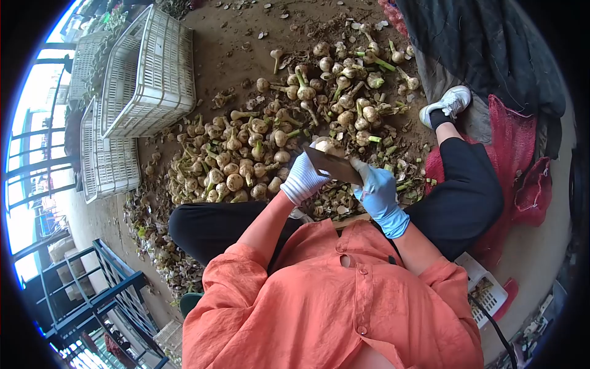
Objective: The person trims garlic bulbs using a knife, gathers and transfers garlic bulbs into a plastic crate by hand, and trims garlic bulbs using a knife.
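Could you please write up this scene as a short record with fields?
Setting: dirt ground, person seated
Left hand: white glove, holding a garlic bulb
Right hand: blue glove, holding a dark blade against the bulb
Ahead of hands: garlic pile, many bulbs with stems
Under hands: cut stems and skins
Left side: white plastic crates
Right side: red mesh sacks
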Tool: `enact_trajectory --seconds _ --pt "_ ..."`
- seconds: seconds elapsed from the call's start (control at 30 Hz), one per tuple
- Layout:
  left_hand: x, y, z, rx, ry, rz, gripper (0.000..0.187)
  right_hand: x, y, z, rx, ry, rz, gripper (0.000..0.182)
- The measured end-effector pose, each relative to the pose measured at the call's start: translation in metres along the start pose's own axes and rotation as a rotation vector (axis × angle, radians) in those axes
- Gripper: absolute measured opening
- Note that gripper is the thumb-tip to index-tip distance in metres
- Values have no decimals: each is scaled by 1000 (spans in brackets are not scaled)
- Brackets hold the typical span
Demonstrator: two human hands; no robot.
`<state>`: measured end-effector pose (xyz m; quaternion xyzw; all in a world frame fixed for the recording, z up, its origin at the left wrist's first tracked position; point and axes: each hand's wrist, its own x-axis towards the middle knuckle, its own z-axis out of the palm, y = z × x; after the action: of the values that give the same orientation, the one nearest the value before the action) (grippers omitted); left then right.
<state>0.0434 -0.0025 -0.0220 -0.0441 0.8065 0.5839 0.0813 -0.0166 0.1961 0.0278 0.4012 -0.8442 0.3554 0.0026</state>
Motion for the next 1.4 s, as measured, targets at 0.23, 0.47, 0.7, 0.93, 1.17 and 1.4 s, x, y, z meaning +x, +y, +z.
enact_trajectory --seconds 0.23,0.47,0.7,0.93,1.17,1.4 --pt "-12 14 1 -69 195 232 26 6 -7 -2 -43 36 -65 58" --pt "-19 9 4 -356 116 83 35 5 -1 -1 -38 -33 -59 41" --pt "-26 65 -55 -8 215 -97 60 -18 62 23 -196 -139 466 19" --pt "-14 9 -144 1070 194 -522 70 -20 70 37 -36 -33 459 25" --pt "172 -95 -99 1286 -4 -5 50 3 58 35 138 -104 538 22" --pt "218 -119 -98 1357 17 92 48 15 65 38 279 -181 774 29"
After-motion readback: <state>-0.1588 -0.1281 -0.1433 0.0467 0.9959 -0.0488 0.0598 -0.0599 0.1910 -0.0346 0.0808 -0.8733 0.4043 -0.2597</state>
